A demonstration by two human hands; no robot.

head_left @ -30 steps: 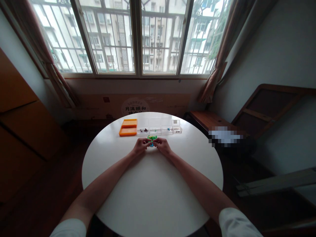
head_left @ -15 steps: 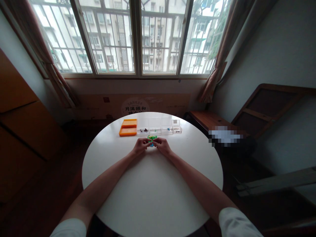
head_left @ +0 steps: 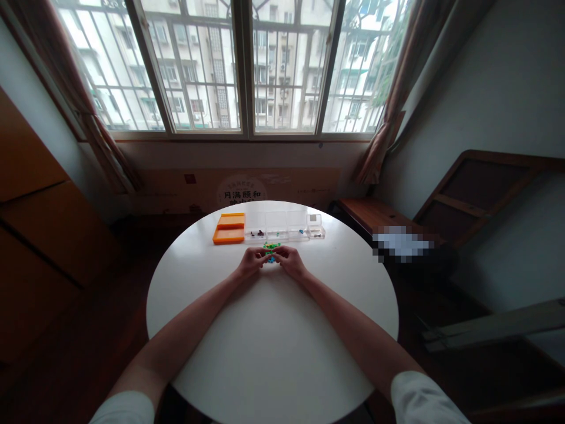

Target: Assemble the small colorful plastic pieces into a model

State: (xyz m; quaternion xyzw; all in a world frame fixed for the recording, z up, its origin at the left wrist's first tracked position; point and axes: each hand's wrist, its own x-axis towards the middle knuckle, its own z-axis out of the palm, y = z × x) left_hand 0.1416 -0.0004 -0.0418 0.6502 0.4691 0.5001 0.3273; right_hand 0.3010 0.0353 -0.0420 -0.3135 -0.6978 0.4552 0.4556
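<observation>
My left hand (head_left: 253, 261) and my right hand (head_left: 289, 260) meet near the far side of the white round table (head_left: 273, 341). Both have their fingers closed around a small cluster of green, yellow and blue plastic pieces (head_left: 271, 245). Its blue part (head_left: 272, 259) shows below the fingertips, the green and yellow part above them. The pieces are too small to tell whether they are all joined. Just behind the hands, a clear compartment box (head_left: 286, 219) stands with its lids up and a few tiny dark, green and blue bits inside.
An orange tray (head_left: 228, 235) sits left of the clear box. Beyond the table are a long printed carton (head_left: 168, 185) and a barred window (head_left: 285, 70). A wooden bench (head_left: 366, 212) with a blurred pale item stands at the right.
Almost nothing differs. The fingertips have shifted very slightly on the coloured pieces; both arms, the box and the tray stay where they were.
</observation>
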